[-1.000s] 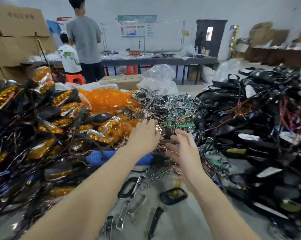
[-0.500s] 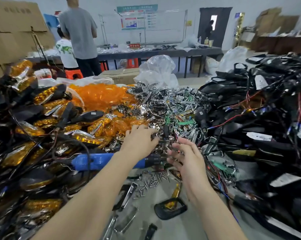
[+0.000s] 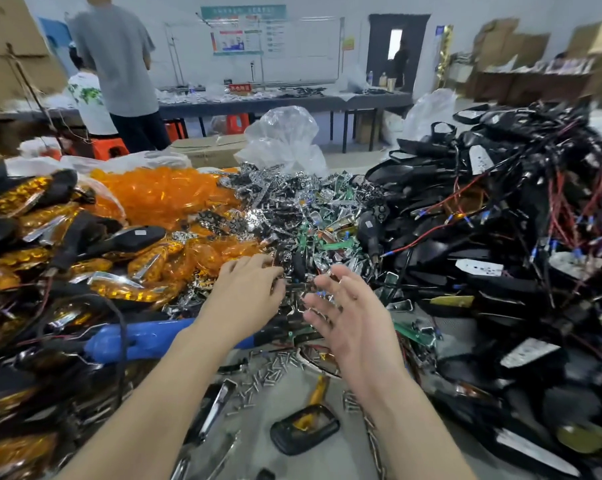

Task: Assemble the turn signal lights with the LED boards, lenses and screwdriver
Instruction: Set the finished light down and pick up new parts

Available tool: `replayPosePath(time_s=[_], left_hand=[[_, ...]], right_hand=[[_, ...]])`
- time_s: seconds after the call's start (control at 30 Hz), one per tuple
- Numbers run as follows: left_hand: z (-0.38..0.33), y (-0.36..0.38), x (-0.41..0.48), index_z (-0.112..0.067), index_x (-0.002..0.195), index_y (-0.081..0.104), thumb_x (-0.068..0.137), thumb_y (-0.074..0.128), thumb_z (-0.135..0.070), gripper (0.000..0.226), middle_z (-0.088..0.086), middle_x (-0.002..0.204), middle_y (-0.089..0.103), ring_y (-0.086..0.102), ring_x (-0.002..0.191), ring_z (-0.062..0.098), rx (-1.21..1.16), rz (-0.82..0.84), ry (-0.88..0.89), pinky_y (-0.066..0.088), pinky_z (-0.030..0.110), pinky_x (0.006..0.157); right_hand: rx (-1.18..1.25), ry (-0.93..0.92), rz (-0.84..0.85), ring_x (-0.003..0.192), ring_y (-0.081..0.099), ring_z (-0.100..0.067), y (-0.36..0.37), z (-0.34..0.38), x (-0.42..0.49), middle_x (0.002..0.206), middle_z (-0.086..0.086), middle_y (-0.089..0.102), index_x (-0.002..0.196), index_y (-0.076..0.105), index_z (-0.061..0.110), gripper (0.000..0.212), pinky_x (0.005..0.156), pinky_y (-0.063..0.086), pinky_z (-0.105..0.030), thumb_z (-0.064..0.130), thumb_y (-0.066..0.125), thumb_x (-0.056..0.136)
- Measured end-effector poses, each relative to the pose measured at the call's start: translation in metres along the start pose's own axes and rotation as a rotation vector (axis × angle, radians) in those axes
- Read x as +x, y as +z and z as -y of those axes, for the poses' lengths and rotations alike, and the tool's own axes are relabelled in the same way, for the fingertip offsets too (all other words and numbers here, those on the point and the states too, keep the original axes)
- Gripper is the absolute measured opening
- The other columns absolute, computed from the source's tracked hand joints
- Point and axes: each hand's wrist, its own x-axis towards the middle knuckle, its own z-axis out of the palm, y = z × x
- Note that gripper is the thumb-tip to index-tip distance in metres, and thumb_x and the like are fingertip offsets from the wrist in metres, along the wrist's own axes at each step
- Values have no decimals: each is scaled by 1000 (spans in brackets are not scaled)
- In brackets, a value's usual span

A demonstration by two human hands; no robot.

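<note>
A grey worktable (image 3: 344, 459) is heaped with orange lenses (image 3: 161, 195) at left, chrome parts (image 3: 285, 202) and green LED boards (image 3: 334, 244) mid-table, and wired black housings (image 3: 483, 237) at right. A person in grey (image 3: 116, 57) is seen at a far table. A blue screwdriver (image 3: 137, 341) is crossed by the left forearm. The left hand (image 3: 247, 292) is laid on the chrome pile, fingertips hidden, so a grip cannot be told. The right hand (image 3: 348, 313) is held spread, empty.

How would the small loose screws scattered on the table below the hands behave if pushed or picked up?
The screws lie loose and scattered, so a push would probably spread them further. Their round shanks suggest they may roll on the smooth table. Tiny and shiny, they would likely be fiddly to pinch.
</note>
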Motion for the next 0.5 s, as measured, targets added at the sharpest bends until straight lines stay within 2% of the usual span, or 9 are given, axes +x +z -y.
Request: replayPosePath(time_s=[0.07, 0.13, 0.2, 0.23, 0.3, 0.37, 0.43, 0.5], left_hand=[[-4, -5, -4, -25, 134, 60, 104, 39, -39, 39, -4, 145, 50, 46, 131, 19, -61, -40, -10, 28, 43, 112], [-10, -13, -10, -21, 130, 64, 103, 44, -33, 36, -4, 138, 53, 55, 120, 15, -245, -151, -34, 37, 40, 109], [-18, -24, -20, -24, 123, 67, 103, 49, -28, 28, -10, 128, 55, 58, 102, -2, -512, -286, -122, 44, 21, 94], [-25, -29, -28, -30, 117, 68, 102, 51, -26, 23, -14, 122, 56, 57, 99, -6, -639, -346, -174, 43, 12, 88], [-42, -36, -47, -42, 103, 66, 101, 54, -20, 25, -17, 112, 61, 59, 97, -6, -854, -441, -232, 43, 6, 80], [-62, -35, -66, -44, 101, 65, 100, 56, -16, 30, -14, 105, 66, 63, 90, -2, -991, -460, -216, 44, 6, 71], [-77, -28, -80, -43, 103, 65, 99, 56, -15, 30, -13, 98, 65, 62, 80, 1, -1026, -414, -175, 43, 8, 65], [-86, -18, -88, -41, 102, 66, 98, 56, -13, 30, -14, 99, 63, 62, 81, 5, -1043, -361, -161, 43, 11, 65]], right_hand=[[-2, -27, 16, 81, 70, -22, 0, 4, -3, 98, -6, 71, 110, 65, 17, 20, 71, 60, -34, 21, 63, 91], [-3, -51, 24, 82, 70, -22, -1, 9, -6, 98, -6, 71, 112, 64, 16, 26, 72, 60, -34, 22, 64, 86], [-6, -71, 6, 81, 70, -21, -2, 14, -8, 97, -6, 72, 116, 62, 15, 36, 72, 60, -34, 21, 69, 82], [-15, -82, -5, 80, 70, -21, -2, 17, -8, 96, -5, 72, 117, 61, 14, 42, 72, 60, -33, 22, 72, 78], [-30, -101, -29, 79, 70, -20, -3, 22, -8, 95, -4, 73, 114, 63, 15, 48, 70, 59, -33, 23, 77, 69], [-29, -115, -55, 76, 70, -19, -5, 24, -6, 91, -3, 73, 108, 65, 16, 44, 69, 59, -32, 25, 74, 66], [-30, -123, -70, 74, 71, -18, -7, 24, -4, 89, -2, 74, 108, 65, 16, 39, 69, 60, -32, 25, 67, 70], [-37, -124, -70, 75, 70, -18, -9, 23, -3, 89, -2, 73, 108, 64, 17, 37, 69, 59, -32, 24, 65, 72]])
